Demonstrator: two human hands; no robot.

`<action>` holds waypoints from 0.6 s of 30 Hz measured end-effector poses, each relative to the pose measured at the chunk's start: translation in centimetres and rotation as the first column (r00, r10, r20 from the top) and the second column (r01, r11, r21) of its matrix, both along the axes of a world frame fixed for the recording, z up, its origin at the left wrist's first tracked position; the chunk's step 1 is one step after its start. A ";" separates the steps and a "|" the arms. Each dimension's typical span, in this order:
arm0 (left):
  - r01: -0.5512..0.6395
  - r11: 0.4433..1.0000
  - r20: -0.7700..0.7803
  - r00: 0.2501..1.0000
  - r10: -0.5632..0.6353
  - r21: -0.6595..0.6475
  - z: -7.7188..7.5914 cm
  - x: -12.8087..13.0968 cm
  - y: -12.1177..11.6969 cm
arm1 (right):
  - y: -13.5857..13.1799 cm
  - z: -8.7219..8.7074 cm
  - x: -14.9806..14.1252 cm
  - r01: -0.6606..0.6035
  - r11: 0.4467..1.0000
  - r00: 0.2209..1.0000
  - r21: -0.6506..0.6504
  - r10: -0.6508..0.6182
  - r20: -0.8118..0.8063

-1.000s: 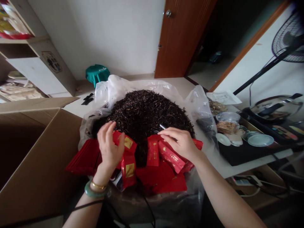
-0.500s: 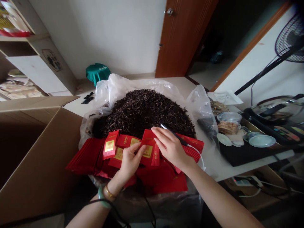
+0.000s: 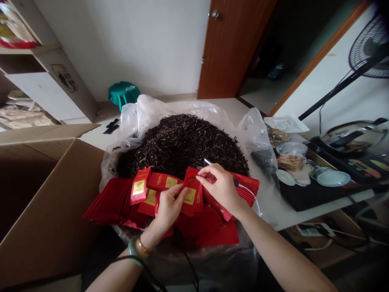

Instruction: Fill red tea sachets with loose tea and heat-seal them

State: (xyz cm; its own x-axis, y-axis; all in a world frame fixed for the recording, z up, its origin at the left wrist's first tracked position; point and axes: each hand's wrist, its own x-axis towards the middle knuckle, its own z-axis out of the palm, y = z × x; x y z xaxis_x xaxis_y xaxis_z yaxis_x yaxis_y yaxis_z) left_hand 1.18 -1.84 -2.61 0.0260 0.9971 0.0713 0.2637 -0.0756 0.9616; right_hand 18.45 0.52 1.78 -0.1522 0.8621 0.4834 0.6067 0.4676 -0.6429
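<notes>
A red, gold-labelled tea sachet (image 3: 191, 196) is pinched by the fingers (image 3: 202, 178) of the right hand (image 3: 221, 188) and gripped by the left hand (image 3: 169, 209), over further red sachets (image 3: 106, 200) beside a heap of loose black tea (image 3: 182, 142).

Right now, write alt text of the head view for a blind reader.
The left hand and right hand grip a red, gold-labelled packet among others, beside a heap of dark loose tea in a clear plastic bag. An open cardboard box stands at left.
</notes>
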 end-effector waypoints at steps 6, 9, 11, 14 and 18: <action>0.127 0.987 0.096 0.988 -0.118 -0.102 -0.7 0.9 -0.4 | 0.3 0.3 0.6 -0.017 0.996 0.979 -0.083 0.033 0.203; 0.210 0.971 0.075 0.976 -0.203 -0.118 -1.1 1.5 -0.8 | 0.4 1.0 1.3 -0.019 0.981 0.946 -0.195 0.081 0.314; 0.214 0.974 0.034 0.977 -0.212 -0.079 -1.4 1.6 -0.9 | 0.5 1.5 1.9 -0.021 0.968 0.938 -0.250 0.105 0.330; 0.135 0.989 -0.029 0.991 -0.134 0.060 -1.5 1.3 -0.7 | 0.3 2.2 2.5 -0.044 0.957 0.942 -0.287 0.135 0.308; 0.090 0.988 -0.058 0.995 -0.083 0.127 -1.1 0.8 -0.3 | -0.2 2.6 2.3 -0.086 0.968 0.949 -0.235 0.151 0.277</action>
State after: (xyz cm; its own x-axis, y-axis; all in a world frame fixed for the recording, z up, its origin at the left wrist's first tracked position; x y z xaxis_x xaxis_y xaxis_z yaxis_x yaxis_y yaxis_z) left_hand 1.93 -2.19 -3.69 0.1192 0.9734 0.1958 0.3009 -0.2233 0.9272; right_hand 20.80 0.37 4.34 -0.3653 0.9078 0.2059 0.7305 0.4167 -0.5410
